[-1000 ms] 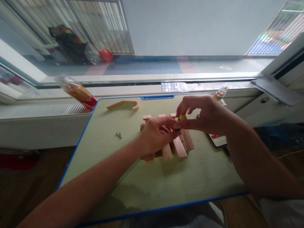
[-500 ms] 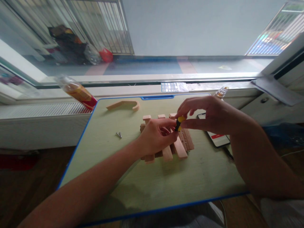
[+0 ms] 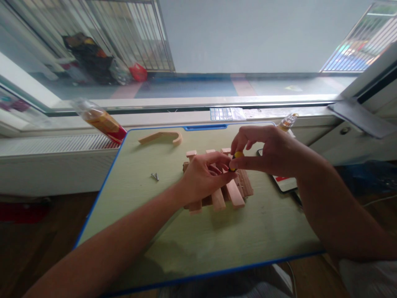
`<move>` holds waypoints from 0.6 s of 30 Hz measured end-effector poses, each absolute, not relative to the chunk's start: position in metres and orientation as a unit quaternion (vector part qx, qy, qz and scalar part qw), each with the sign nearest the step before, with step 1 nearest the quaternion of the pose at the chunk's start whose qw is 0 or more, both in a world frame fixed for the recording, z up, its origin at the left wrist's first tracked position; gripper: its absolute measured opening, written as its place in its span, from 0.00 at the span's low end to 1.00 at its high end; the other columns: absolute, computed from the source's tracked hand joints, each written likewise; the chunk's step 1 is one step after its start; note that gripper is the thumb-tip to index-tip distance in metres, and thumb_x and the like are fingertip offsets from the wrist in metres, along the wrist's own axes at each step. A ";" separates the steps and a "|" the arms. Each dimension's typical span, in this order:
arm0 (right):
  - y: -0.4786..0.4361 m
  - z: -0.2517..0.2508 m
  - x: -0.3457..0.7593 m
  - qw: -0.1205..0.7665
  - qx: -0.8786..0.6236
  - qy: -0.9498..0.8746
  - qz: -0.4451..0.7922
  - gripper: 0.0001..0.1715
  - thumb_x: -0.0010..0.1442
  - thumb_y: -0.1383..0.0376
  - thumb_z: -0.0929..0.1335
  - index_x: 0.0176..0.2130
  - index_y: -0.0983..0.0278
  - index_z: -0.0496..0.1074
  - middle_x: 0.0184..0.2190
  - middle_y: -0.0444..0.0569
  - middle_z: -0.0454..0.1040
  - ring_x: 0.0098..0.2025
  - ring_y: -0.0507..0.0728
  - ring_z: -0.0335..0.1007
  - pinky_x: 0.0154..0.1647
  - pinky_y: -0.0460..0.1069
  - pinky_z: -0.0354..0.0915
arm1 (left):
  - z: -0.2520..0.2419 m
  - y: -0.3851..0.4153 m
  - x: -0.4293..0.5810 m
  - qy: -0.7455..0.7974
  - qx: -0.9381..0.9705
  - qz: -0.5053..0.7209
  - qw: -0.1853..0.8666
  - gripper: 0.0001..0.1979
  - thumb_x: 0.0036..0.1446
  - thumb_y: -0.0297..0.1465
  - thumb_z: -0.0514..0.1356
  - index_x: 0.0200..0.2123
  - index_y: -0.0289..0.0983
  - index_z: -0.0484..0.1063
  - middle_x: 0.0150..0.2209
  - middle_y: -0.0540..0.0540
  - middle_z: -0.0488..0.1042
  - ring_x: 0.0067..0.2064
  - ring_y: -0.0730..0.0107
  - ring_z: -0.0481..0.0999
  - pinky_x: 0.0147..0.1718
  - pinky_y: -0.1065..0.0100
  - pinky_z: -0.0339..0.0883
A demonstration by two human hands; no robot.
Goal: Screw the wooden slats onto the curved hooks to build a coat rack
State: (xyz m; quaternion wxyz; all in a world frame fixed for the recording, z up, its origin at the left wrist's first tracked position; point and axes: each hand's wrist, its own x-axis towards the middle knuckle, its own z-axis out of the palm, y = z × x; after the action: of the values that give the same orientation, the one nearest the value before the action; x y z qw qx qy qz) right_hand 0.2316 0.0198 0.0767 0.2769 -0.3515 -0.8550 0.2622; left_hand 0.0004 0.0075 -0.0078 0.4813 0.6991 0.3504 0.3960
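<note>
Yellow-and-black tool [image 3: 238, 155], apparently a short screwdriver, above the rightmost of three pale wooden slats [image 3: 235, 194], which are lying across a brown ridged base [image 3: 245, 184] on the table [image 3: 263, 227]. Your right hand [image 3: 273, 147] is gripping the handle's upper end between thumb and fingers. Your left hand [image 3: 203, 174] is curving over the slats, thumb and forefinger around the tool's lower end; whether they are pinching it or something beneath cannot be told, since the fingers are hiding the tip. For a sound turn, you should be aligning the tool squarely, pressing along its axis and steadying the slat beneath. Margins: toward you, tabletop is extending from the slat ends to the blue rim [image 3: 226, 270]. To the right, a phone [image 3: 288, 185] is lying near your forearm, so wide elbow swings are risking contact. To the left, two screws [image 3: 155, 177] are lying apart from your forearm; a curved wooden piece [image 3: 161, 134] is occupying the far-left area.
</note>
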 end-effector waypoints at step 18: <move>0.021 0.085 0.239 0.254 -0.321 -0.851 0.328 0.15 0.66 0.55 0.77 0.47 0.61 0.85 0.45 0.51 0.85 0.44 0.58 0.82 0.47 0.56 0.73 | -0.008 0.005 0.000 0.345 0.696 0.382 0.501 0.11 0.59 0.32 0.72 0.44 0.32 0.85 0.35 0.45 0.83 0.31 0.74 0.78 0.29 0.74 0.75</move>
State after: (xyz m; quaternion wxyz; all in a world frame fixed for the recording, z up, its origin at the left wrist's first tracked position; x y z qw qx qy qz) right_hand 0.2386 0.0210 0.0848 0.2536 -0.3207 -0.8515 0.3284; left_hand 0.0004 0.0054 -0.0076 0.5009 0.6961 0.3446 0.3818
